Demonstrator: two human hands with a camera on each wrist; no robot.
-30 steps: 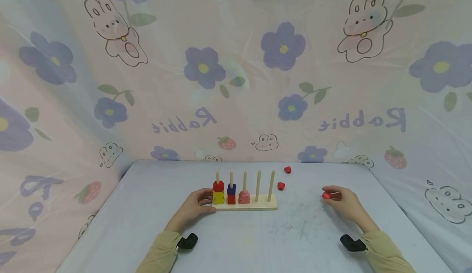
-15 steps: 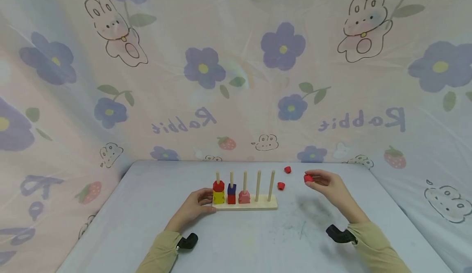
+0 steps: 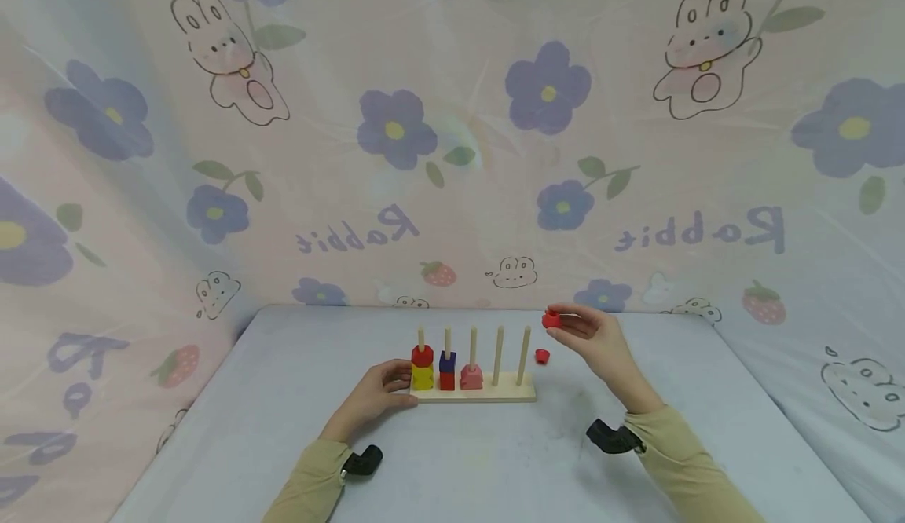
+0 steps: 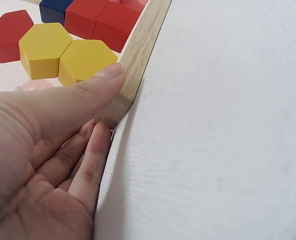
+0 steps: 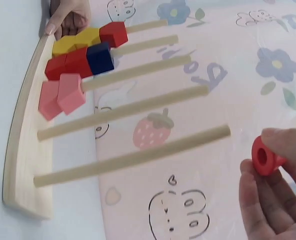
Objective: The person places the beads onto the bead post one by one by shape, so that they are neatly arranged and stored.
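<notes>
A wooden peg stand (image 3: 474, 398) stands on the table with a row of upright pegs. My left hand (image 3: 376, 397) holds its left end, thumb on the base and fingers at the end face. Two yellow hexagonal blocks (image 4: 45, 50) with a red one (image 5: 114, 34) on top fill the leftmost peg. Red blocks (image 5: 77, 62) topped by a dark blue block (image 5: 100, 58) sit on the second. Pink blocks (image 5: 70, 93) are on the third; two pegs are bare. My right hand (image 3: 590, 341) pinches a red bead (image 5: 262, 156), its hole visible, apart from the rightmost peg's tip.
A loose red piece (image 3: 542, 356) lies on the white table (image 3: 481, 468), right of the stand. A printed curtain (image 3: 467, 193) hangs behind the table's back edge.
My right hand has carried the red bead leftward and up, toward the rightmost peg. The farther loose red piece is now hidden behind the hand or bead. My left hand has stayed in place.
</notes>
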